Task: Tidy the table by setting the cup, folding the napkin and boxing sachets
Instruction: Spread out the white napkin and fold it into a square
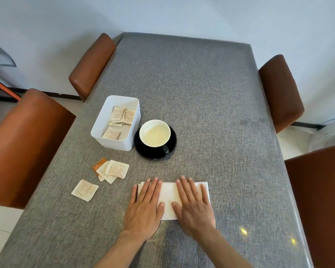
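A white napkin (169, 192) lies folded on the grey table near me. My left hand (144, 207) and my right hand (193, 205) both press flat on it, fingers spread, side by side. Beyond them a black cup (155, 135) with a white inside stands on a black saucer (172, 147). To its left a white box (116, 141) holds several sachets (121, 117). More sachets (112, 170) lie loose on the table left of the napkin, and one sachet (85, 190) lies apart from the pile.
Grey cloth covers the table (191, 93). Brown chairs stand at the near left (25, 144), the far left (93, 64), the far right (280, 91) and the near right (321, 200). A white wall runs behind the table.
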